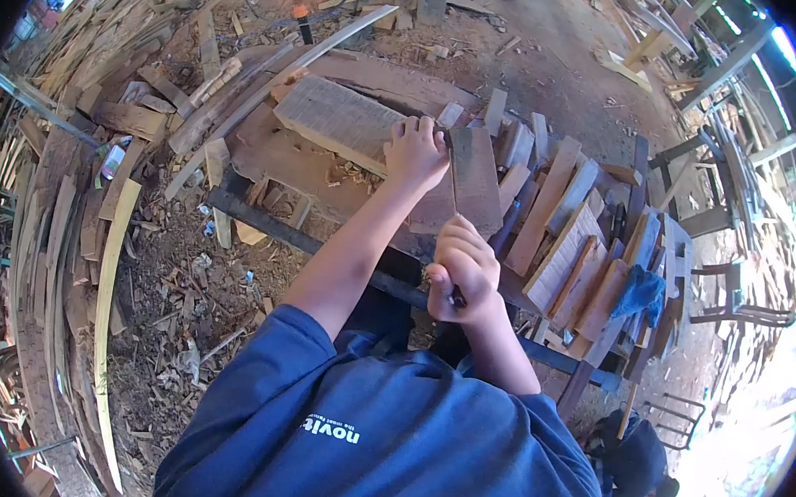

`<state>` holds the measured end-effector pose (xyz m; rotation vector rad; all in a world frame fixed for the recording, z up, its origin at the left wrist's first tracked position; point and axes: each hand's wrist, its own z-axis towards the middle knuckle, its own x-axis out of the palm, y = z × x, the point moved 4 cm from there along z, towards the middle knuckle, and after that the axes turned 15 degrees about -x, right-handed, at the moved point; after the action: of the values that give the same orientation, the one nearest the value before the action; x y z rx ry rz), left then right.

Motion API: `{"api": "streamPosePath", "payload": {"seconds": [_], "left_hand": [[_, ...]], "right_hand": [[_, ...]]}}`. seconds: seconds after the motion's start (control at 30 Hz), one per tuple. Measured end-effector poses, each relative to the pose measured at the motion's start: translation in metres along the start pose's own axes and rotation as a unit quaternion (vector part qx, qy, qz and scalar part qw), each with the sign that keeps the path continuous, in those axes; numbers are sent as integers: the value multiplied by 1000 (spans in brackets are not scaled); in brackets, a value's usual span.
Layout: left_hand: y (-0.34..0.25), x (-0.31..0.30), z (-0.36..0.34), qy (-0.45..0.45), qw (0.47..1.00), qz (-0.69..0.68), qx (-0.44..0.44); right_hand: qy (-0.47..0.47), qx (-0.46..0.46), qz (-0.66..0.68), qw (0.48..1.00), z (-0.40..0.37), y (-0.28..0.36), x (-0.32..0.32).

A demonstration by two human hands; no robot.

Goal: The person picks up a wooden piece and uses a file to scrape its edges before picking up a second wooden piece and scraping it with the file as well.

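My left hand (417,152) presses on the upper end of a brown wooden board (433,206), its fingers bent over the wood. Lower and to the right, my right hand (466,271) is closed in a fist around the handle of what looks like a handsaw (453,176). Its thin dark blade shows edge-on as a line along the board; most of the handle is hidden in my palm. Just right of the blade lies a flat, darker piece of wood (476,175). A thick weathered plank (338,118) lies left of my left hand.
Several short wood pieces (546,204) lie in rows on the right, with a blue cloth (639,293) over some. A dark rail (269,222) runs along the bench's near edge. Long planks (111,310) are piled at left. At lower right is another person (632,458).
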<state>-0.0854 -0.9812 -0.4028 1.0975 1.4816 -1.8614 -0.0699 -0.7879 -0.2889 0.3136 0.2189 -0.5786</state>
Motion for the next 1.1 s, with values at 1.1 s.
{"api": "streamPosePath", "payload": {"seconds": [1.1], "left_hand": [[-2,-6,-5,-41,999,-22,5]], "right_hand": [[-26,15,-74,997,-33,-75,7]]}}
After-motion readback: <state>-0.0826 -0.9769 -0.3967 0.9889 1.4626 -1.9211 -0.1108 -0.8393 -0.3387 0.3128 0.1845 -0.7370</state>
